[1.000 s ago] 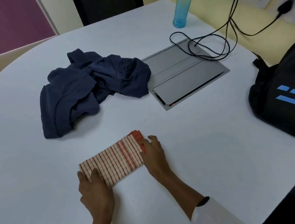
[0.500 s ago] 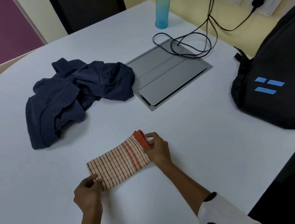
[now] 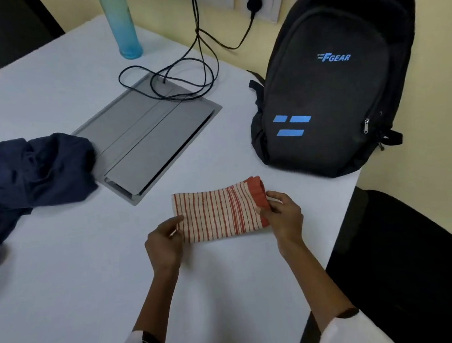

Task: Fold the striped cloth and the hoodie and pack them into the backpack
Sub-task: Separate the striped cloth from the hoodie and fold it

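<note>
The striped cloth (image 3: 218, 213), cream with red stripes and a red end band, is folded into a small rectangle just above the white table (image 3: 63, 288). My left hand (image 3: 164, 244) pinches its left edge. My right hand (image 3: 284, 215) grips the red right end. The navy hoodie (image 3: 22, 177) lies crumpled at the left, partly cut off by the frame edge. The black backpack (image 3: 330, 86) with blue markings stands upright at the table's right corner against the wall, with its zippers looking shut.
A grey flap panel (image 3: 145, 141) sits set into the table behind the cloth. Black cables (image 3: 180, 75) loop over it up to wall sockets. A blue bottle (image 3: 122, 22) stands at the back. A black chair (image 3: 407, 263) is by the right table edge.
Both hands have pinched the folded cloth, raised it off the table and carried it to the right, nearer the backpack. The view has swung right, so the hoodie has slid to the left edge.
</note>
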